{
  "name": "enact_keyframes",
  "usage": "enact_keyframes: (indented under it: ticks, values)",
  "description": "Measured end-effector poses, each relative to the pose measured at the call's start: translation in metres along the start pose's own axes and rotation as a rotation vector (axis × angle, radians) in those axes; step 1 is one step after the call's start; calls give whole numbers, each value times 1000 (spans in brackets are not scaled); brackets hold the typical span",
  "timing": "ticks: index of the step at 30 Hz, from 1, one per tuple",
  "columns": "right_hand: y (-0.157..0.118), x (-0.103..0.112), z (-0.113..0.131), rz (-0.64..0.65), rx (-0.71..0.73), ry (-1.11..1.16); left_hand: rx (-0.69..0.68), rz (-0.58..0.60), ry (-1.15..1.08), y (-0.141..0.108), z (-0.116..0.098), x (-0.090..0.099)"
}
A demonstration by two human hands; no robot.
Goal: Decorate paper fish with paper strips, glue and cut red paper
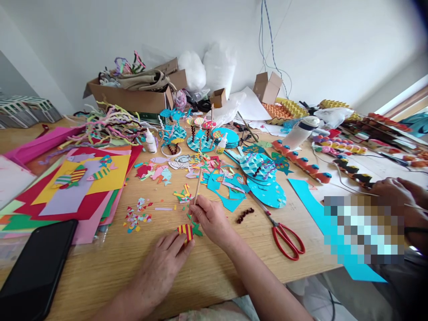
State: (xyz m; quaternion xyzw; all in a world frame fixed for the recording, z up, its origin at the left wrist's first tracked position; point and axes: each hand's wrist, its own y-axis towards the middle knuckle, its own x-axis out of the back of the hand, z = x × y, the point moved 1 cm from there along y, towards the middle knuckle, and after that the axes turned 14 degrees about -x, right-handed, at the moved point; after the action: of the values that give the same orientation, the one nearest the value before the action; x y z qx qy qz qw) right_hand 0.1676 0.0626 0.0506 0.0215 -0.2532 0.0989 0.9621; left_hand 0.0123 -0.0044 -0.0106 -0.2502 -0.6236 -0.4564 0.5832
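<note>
My right hand (207, 217) is closed round a thin wooden stick (198, 185), whose lower end meets a small red and yellow striped paper piece (185, 232). The fingers of my left hand (167, 258) lie flat on that striped piece and press it to the table. Beside it, partly under my right hand, is a green paper shape (197, 228). Paper scraps (183, 194) lie just beyond my hands. To the right are a dark brown twisted pipe cleaner (245, 215) and red-handled scissors (288, 240).
At the left are a black phone (40, 263) and stacked coloured paper (117, 171) with paper fish. White glue bottles (151, 141), blue discs (267, 191) and a cardboard box (133, 98) stand further back. Another person's hands (394, 196) are at the right.
</note>
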Motion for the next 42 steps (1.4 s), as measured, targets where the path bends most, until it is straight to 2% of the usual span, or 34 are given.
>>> enact_keyframes:
  ticks: [8,13,18,22,25,27,30,34,38,42]
  values:
    - [-4,-5,-2,80,-27,-18,27,-4,-14,0,-3,1]
    - [5,-4,-1,58,-38,-16,38,5,-18,0,-3,4]
    - [1,-1,3,45,-12,16,11,14,9,1,-2,5]
    - [1,-4,-1,59,-25,-4,10,0,10,2,-2,5]
    - [6,-3,-5,11,-40,14,16,-9,-6,1,-3,4]
    - [8,5,-4,-32,-29,31,32,-18,-3,0,-4,3]
    - [-2,28,2,-115,-28,33,54,-48,26,-3,-5,0]
    - [-37,68,1,-275,-199,-88,41,-137,17,-6,-3,2]
    - [-80,96,-25,-318,-410,-329,38,-196,-56,-8,-2,12]
    - [-114,108,-58,-323,-536,-450,16,-256,-114,-9,4,21]
